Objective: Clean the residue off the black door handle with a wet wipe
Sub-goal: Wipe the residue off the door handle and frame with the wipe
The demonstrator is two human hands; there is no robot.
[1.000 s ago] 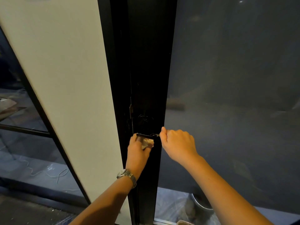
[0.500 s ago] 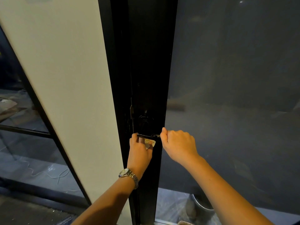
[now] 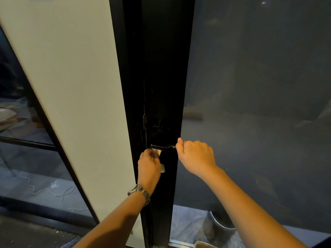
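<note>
- Since half a second back my view shows the left hand point(image 3: 149, 167) dropped a little: its fingers point(image 3: 146, 154) now sit just under the bar rather than up against it, and they are smeared with motion, so I judge a rubbing stroke is under way.
- Those fingers are curled tight round the wet wipe point(image 3: 156, 151); a pale corner hangs out below the palm. A wristwatch point(image 3: 140, 192) sits on that wrist.
- The right hand point(image 3: 195, 156) has not shifted. It is closed in a fist on the right end of the door handle point(image 3: 163, 147), steadying it as far as I can tell.
- The handle lies level on the black door stile point(image 3: 164, 77), its left end bare, the wipe touching its underside.
- I cannot make out residue on the dark metal, so I read the cleaning as mid-way, not done.
- Beyond, the glass pane point(image 3: 250, 86) is dim; a metal bucket point(image 3: 221, 223) shows low behind it.
</note>
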